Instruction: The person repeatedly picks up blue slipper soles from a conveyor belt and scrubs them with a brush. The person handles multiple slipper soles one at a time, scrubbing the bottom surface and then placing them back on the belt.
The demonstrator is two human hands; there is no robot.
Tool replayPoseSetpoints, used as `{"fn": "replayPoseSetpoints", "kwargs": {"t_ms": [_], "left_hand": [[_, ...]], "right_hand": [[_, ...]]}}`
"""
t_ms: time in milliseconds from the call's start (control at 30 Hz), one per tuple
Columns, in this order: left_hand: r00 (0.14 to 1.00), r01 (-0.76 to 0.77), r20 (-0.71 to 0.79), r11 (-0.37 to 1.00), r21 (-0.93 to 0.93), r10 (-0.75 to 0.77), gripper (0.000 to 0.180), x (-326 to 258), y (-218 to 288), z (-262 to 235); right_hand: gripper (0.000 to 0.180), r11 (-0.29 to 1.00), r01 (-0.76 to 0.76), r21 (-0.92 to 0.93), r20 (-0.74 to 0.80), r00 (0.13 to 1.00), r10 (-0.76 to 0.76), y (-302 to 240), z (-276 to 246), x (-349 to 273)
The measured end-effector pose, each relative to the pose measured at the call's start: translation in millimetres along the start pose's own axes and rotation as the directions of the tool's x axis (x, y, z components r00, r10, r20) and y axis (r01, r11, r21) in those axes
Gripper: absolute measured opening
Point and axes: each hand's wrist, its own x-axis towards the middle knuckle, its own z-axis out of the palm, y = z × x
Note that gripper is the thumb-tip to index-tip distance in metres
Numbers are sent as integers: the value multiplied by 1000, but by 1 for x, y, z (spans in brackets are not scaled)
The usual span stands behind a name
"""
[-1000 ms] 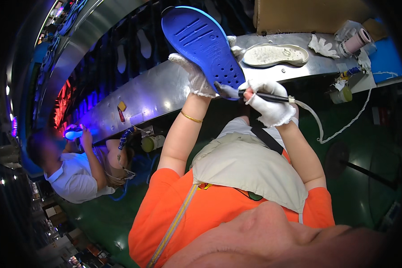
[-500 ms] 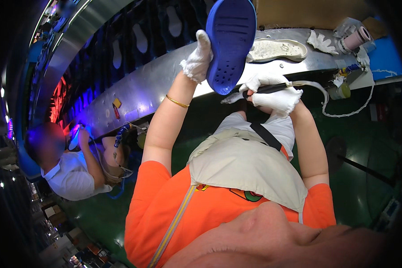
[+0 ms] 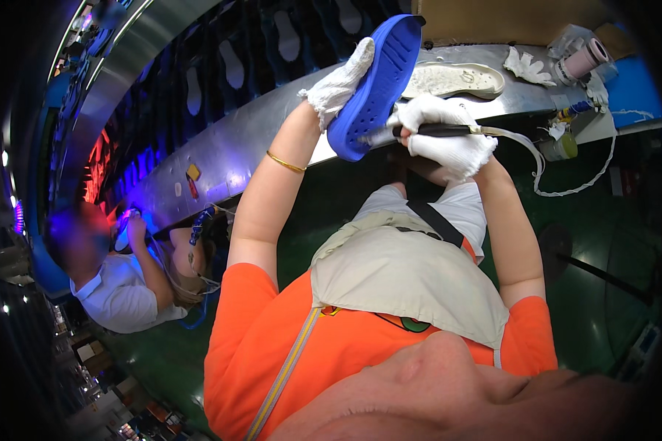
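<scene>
My left hand (image 3: 340, 82), in a white glove, grips a blue shoe sole (image 3: 381, 82) by its left edge, fingers partly hidden behind it. The sole stands tilted above the bench edge, its grooved and holed face turned toward my right hand. My right hand (image 3: 452, 153), also gloved with some bare fingertips showing, is closed round the black handle of a brush (image 3: 443, 131). A pale tube runs from the handle's right end. The brush's whitish tip meets the lower part of the sole.
On the metal bench (image 3: 272, 117) lie a pale sole (image 3: 460, 79) and a spare white glove (image 3: 528, 67). A pink roll (image 3: 587, 60) and a small jar (image 3: 563, 148) are at the right. Dark racks of soles (image 3: 287, 37) run behind. A co-worker (image 3: 125, 287) sits at the left.
The blue sole has come down and tilted, its lower end shifting left. The brush has risen slightly, and its tip has gone from below the sole onto its face.
</scene>
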Motion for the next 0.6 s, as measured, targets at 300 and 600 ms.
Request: {"fn": "replayPoseSetpoints", "kwargs": {"t_ms": [300,600], "left_hand": [[993,113,26,993,-31,-113,78,6,-2,-10],[978,-167,-141,983,-71,156,75,-19,13,-4]], "right_hand": [[11,963,125,-238,45,992,-117,4,-12,5],[11,957,157,-243,12,987,-159,2,-25,2]]}}
